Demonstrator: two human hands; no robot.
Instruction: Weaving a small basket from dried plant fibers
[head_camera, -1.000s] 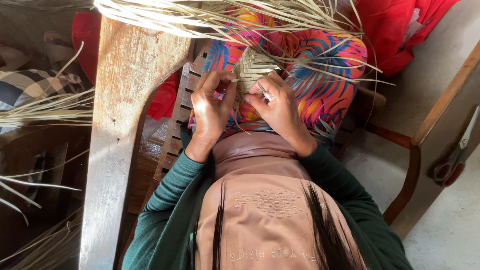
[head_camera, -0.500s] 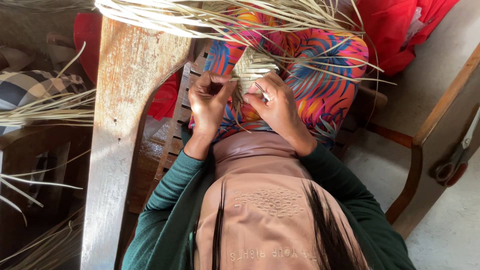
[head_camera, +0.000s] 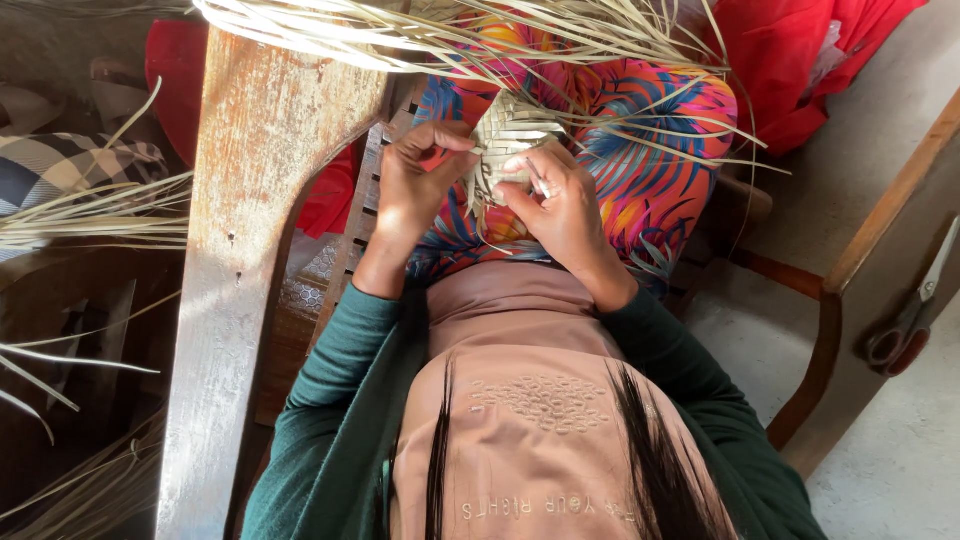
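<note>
A weathered, paint-flecked wooden armrest plank (head_camera: 250, 280) runs down the left of the frame, dry pale palm-leaf strips (head_camera: 90, 215) fanning out at nine o'clock. At centre, the person's left hand (head_camera: 415, 190) has its fingers (head_camera: 450, 135) pinched together on the near edge of a small, pale, half-woven palm-strip piece (head_camera: 505, 135), which rests over the lap at twelve o'clock, against bright patterned cloth. The right hand (head_camera: 560, 205) clamps the piece's other side, fingers closed on a loose strip. The weaving appears to be mid-course; tucking that strip through would call for a firm left-hand hold. At three o'clock, grey-handled scissors (head_camera: 915, 320) lie on a wooden chair arm (head_camera: 850, 300).
</note>
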